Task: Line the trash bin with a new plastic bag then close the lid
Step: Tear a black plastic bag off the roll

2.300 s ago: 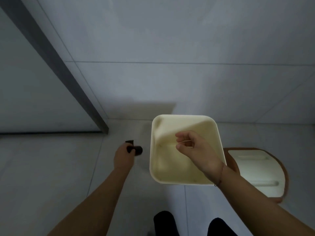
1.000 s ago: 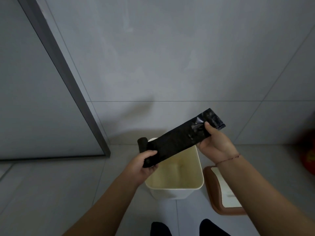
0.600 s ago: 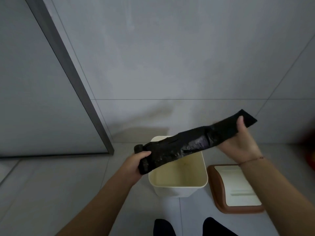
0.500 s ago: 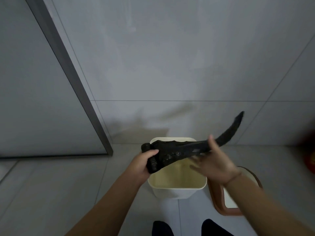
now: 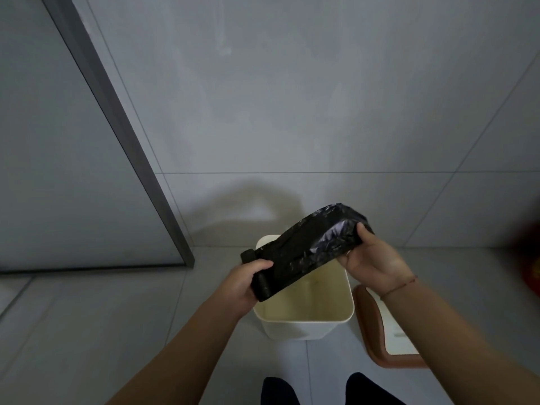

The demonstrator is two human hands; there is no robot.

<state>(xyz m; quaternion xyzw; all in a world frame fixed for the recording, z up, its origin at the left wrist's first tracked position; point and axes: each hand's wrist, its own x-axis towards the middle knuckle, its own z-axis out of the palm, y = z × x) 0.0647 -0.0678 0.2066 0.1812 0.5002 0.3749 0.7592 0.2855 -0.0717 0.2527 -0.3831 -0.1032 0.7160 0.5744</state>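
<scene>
Bag roll (image 5: 257, 276), black plastic, centre of frame: gripped in left hand (image 5: 244, 283), one bag (image 5: 315, 245) drawn out up and to the right, its far end pinched by right hand (image 5: 369, 258). Long axis runs lower left to upper right, above open cream trash bin (image 5: 304, 325), unlined, on floor at lower centre. Lid (image 5: 380, 337), brown-rimmed, lies on floor just right of bin. Separation from the roll likely next, so right hand pulls away along that axis.
</scene>
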